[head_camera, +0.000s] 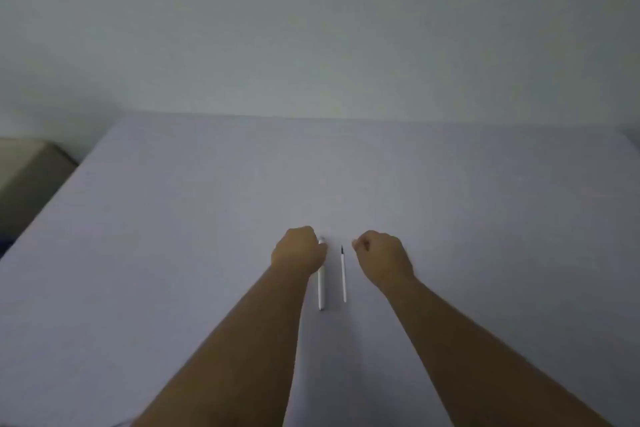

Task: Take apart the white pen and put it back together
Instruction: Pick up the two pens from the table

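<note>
The white pen lies in two parts on the pale table [173, 253]. Its barrel [321, 288] runs toward me, and its far end disappears under my left hand [298, 250]. That hand is curled over the barrel's top, and a small grey tip shows beside its fingers. The thin white refill [343, 276], dark tip pointing away, lies parallel just right of the barrel. My right hand [381, 253] sits to the right of the refill, fingers curled in a loose fist, apart from it. I cannot see whether anything small is inside that fist.
A bare pale wall [311, 28] rises behind the table's far edge. A beige object [27, 166] stands off the table's left side.
</note>
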The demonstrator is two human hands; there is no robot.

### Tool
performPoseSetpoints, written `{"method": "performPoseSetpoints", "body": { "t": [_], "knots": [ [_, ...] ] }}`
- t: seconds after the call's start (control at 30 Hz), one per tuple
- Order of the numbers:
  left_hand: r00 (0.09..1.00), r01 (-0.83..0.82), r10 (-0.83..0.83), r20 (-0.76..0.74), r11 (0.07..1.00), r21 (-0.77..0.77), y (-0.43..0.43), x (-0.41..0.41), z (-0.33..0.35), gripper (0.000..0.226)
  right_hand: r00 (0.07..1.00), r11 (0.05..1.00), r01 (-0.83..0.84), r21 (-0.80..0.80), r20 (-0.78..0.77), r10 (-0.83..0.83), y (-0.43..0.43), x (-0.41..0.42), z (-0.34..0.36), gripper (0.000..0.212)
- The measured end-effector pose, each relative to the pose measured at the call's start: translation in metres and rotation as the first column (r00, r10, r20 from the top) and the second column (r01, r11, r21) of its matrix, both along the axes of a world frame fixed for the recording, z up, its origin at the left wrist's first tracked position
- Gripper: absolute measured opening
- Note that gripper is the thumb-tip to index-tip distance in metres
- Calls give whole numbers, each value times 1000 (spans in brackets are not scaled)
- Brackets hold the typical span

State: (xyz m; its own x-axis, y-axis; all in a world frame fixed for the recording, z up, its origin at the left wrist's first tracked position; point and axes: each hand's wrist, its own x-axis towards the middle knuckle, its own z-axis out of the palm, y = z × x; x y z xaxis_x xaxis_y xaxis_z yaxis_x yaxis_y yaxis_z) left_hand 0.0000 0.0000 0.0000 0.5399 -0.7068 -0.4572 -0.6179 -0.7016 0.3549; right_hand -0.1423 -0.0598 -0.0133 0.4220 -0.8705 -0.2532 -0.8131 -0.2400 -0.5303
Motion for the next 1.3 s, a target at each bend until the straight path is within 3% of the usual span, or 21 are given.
{"method": "performPoseSetpoints", "body": {
  "t": [0.17, 0.33, 0.43, 0.53, 0.6, 0.73, 0.97, 1.07, 1.13, 1.23, 1.3],
  "knots": [
    [973, -163, 168, -161, 986, 43, 16, -15, -35, 22, 1000, 999, 7, 40, 5, -7, 9, 0, -22, 29],
    [961, -224, 224, -160, 974, 18, 14, -19, -41, 24, 1000, 1000, 3, 11, 10, -3, 12, 1, -33, 26],
    [961, -236, 227, -161, 971, -38, 14, -17, -37, 16, 994, 999, 37, 6, 103, -37, 11, 6, -30, 25],
    [973, -195, 174, -154, 972, -131, 17, -19, -31, 21, 974, 974, 103, 202, 178, -139, 10, 15, -21, 33],
    [985, -135, 112, -133, 974, -181, 17, -23, -26, 13, 949, 938, 154, 312, 217, -228, 8, 21, -16, 34],
    [988, -71, 31, -154, 964, -258, 17, -29, -22, 22, 924, 914, 211, 346, 236, -302, 1, 29, -4, 35],
    [967, 12, -56, -248, 985, -175, 17, -21, -11, 16, 845, 834, 285, 472, 287, -451, 4, 27, -6, 33],
    [956, 134, -147, -254, 989, -67, 21, -18, -14, 25, 782, 782, 384, 491, 278, -558, 0, 19, -11, 30],
    [955, 113, -122, -270, 992, -48, 29, -18, -19, 24, 817, 810, 378, 448, 251, -520, -9, 10, -10, 30],
    [953, 14, -43, -299, 995, -99, 34, -16, -22, 21, 959, 928, 208, 308, 121, -256, -17, -1, -7, 32],
    [954, -19, -20, -299, 992, -127, 34, -16, -22, 20, 987, 962, 143, 232, 43, -156, -13, -2, -8, 29]
  ]
}}
